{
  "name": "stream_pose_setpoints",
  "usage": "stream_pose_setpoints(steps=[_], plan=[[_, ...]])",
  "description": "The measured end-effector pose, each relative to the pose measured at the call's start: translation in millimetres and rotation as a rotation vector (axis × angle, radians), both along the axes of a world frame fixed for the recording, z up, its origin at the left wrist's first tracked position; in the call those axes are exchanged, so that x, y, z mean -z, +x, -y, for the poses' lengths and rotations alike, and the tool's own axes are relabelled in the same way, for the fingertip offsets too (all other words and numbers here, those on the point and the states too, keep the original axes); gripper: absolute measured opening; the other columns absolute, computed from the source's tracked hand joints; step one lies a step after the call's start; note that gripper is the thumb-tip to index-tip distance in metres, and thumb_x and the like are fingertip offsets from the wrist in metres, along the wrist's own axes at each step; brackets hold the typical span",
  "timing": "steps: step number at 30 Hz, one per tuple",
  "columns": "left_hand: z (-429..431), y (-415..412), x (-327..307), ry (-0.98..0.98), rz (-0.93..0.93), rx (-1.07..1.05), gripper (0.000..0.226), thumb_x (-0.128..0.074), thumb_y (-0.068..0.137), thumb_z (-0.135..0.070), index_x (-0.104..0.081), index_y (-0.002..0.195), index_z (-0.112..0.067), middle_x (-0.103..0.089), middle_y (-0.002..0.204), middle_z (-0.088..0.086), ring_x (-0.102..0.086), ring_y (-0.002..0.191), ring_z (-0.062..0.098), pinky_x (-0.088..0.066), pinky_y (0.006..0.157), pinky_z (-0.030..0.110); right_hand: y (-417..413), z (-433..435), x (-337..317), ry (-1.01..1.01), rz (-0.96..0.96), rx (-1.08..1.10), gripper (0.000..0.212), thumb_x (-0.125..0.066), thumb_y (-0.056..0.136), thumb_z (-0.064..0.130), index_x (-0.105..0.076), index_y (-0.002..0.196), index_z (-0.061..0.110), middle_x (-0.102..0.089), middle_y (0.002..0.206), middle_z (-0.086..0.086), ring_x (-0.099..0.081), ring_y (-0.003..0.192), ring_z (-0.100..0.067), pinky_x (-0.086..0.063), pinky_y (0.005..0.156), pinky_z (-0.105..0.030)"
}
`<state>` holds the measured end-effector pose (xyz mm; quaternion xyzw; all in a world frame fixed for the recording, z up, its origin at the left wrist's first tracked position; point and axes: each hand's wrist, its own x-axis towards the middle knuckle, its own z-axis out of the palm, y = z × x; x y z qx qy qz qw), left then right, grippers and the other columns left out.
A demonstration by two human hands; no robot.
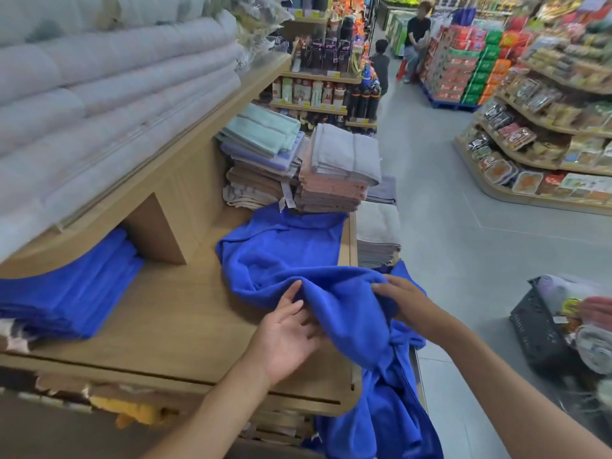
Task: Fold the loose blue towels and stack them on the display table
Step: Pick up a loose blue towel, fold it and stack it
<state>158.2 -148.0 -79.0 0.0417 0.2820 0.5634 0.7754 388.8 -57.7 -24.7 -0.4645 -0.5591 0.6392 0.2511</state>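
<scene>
At the far left a stack of folded blue towels [71, 293] sits on the wooden display table [172, 313], tucked under the upper shelf, which carries a pile of pale quilted bedding [109, 81]. Small tags [287, 195] hang from the towel stacks at the back of the table, but their print is too small to read; the price strips on the bottle shelves [318, 74] beyond are just as illegible.

The left hand [286, 336] lies palm up with fingers spread fairly wide, their tips slipped under a fold of the loose blue towel [298, 253]. It touches the cloth from below without closing around it. That towel is crumpled across the right part of the table, and a length of it spills over the table's front edge toward the floor.

Behind it stand piles of folded towels: mint and lilac ones [265, 134] on the left, grey over pink [341, 167] on the right.

The right hand [397, 299] rests on top of the same blue cloth near the table's edge, fingers curled down into the fabric; how firmly it grips cannot be told, since the cloth hides the fingertips.

Farther right, a dark plastic basket [536, 329] on the tiled floor holds rolled fabrics, and store shelves [543, 137] with packaged goods line the aisle, their labels blurred.
</scene>
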Motion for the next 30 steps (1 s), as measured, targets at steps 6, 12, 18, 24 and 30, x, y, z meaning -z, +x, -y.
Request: stream_pose_setpoints(steps=[6, 12, 18, 24, 30], plan=[[11.8, -9.9, -1.1, -0.047, 0.107, -0.035, 0.030, -0.085, 0.070, -0.020, -0.074, 0.097, -0.010, -0.075, 0.087, 0.011, -0.073, 0.074, 0.027, -0.059, 0.066, 0.034, -11.8, 5.6, -39.7, -0.077, -0.182, 0.044, 0.030, -0.057, 0.102, 0.013, -0.062, 0.127, -0.001, -0.070, 0.105, -0.014, -0.066, 0.095, -0.023, -0.054, 0.071, -0.029], [25.1, -62.7, -1.0, -0.020, -0.209, -0.017, 0.061, -0.085, 0.072, -0.030, -0.070, 0.129, -0.016, -0.072, 0.123, 0.011, -0.073, 0.100, 0.028, -0.060, 0.082, 0.041, -0.5, -7.1, -39.6, -0.135, -0.164, 0.289, 0.019, -0.056, 0.102, 0.010, -0.061, 0.118, 0.000, -0.062, 0.087, -0.015, -0.061, 0.064, -0.015, -0.053, 0.053, -0.023], [30.7, -77.0, 3.5, 0.050, -0.002, 0.008, 0.053, -0.076, 0.086, -0.027, -0.064, 0.136, -0.014, -0.062, 0.136, 0.021, -0.064, 0.120, 0.041, -0.049, 0.099, 0.060, -9.2, -1.3, -7.3, -0.060, -0.186, 0.236, 0.052, -0.049, 0.103, 0.000, -0.040, 0.150, 0.020, -0.052, 0.141, -0.007, -0.063, 0.117, -0.021, -0.053, 0.101, -0.039], [27.2, -62.3, -4.0, -0.051, 0.036, -0.064, 0.040, -0.054, 0.093, -0.012, -0.063, 0.130, -0.003, -0.063, 0.133, 0.022, -0.067, 0.118, 0.036, -0.058, 0.092, 0.050, -58.4, 44.5, 37.0, 0.818, 0.518, -0.297, 0.050, -0.074, 0.082, 0.033, -0.060, 0.130, 0.030, -0.059, 0.117, 0.014, -0.059, 0.107, -0.009, -0.051, 0.093, -0.035], [30.6, -74.1, -11.3, -0.135, -0.436, 0.024, 0.031, -0.053, 0.099, -0.024, -0.066, 0.119, -0.004, -0.072, 0.118, 0.021, -0.075, 0.093, 0.032, -0.062, 0.065, 0.033, -104.0, 53.8, 63.3, 0.969, 0.408, 0.000, 0.013, -0.064, 0.089, 0.024, -0.072, 0.097, 0.018, -0.066, 0.108, 0.007, -0.060, 0.099, -0.017, -0.046, 0.088, -0.033]])
